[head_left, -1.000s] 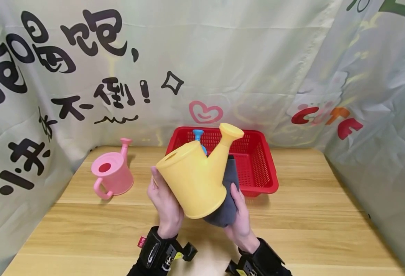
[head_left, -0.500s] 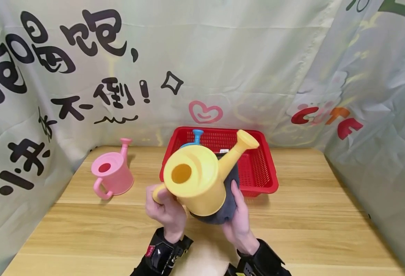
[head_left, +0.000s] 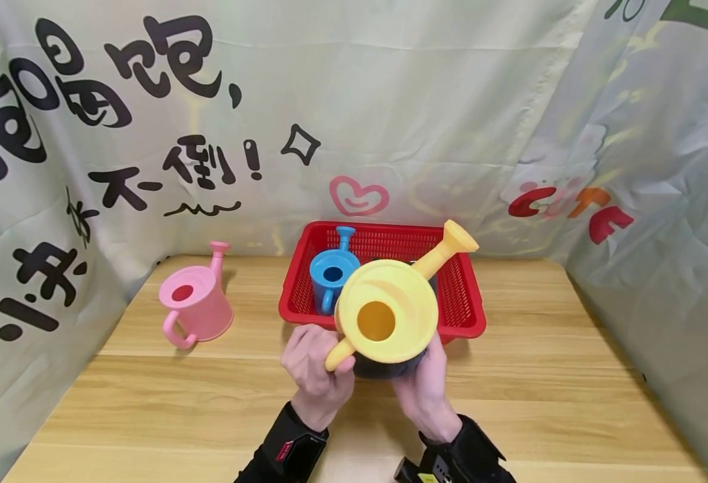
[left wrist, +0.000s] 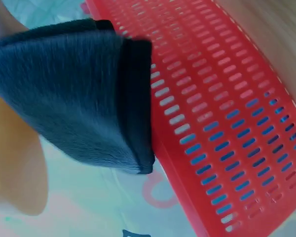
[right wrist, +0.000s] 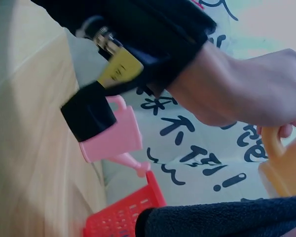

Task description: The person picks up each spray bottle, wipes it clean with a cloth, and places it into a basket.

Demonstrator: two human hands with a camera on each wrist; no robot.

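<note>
A yellow watering can (head_left: 411, 302) is held up over the front of the red basket, its round opening facing the head camera and its spout pointing to the back right. My left hand (head_left: 318, 369) grips the can by its handle. Under the can, my right hand (head_left: 426, 382) holds a dark grey cloth (head_left: 384, 369) against its lower part; most of those fingers are hidden. The left wrist view shows the cloth (left wrist: 79, 94) hanging in folds beside the can. In the right wrist view the left hand (right wrist: 251, 89) is curled at the handle.
The red basket (head_left: 290, 288) stands at the back middle of the wooden table (head_left: 547, 376), with a blue watering can (head_left: 322, 263) upright inside it. A pink watering can (head_left: 209, 315) stands to the left. Printed cloth walls (head_left: 462, 121) enclose the table's back and sides.
The yellow watering can has turned from tilted on its side to opening up and shifted right. My left hand has moved from its side to its handle, uncovering the blue can.
</note>
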